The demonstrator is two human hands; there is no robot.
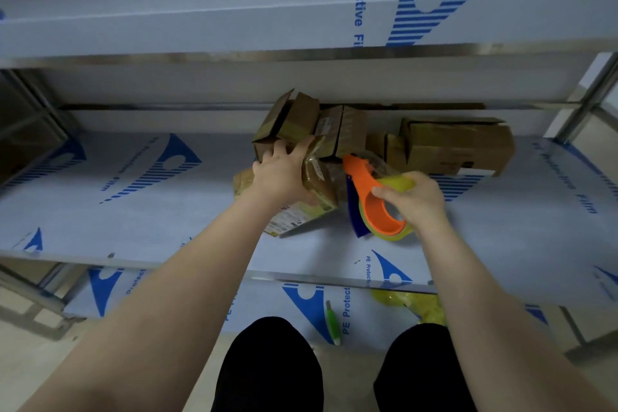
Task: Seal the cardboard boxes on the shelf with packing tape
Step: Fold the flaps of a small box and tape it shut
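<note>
A small cardboard box [321,187] lies on the middle shelf [150,211] with clear tape across its top. My left hand [284,174] rests flat on its left part, fingers spread and pressing down. My right hand [418,201] grips an orange tape dispenser [371,197] loaded with a yellowish tape roll; its nose touches the box's far right edge. Behind the box stands a pile of open-flapped cardboard boxes [314,124]. A larger box [458,147] lies on its side to the right.
The steel shelves wear blue-printed protective film. An upper shelf [234,20] overhangs the work area. On the lower shelf lie a green-handled tool [332,321] and a yellow bag [418,304]. My knees in black trousers [267,368] are at the bottom.
</note>
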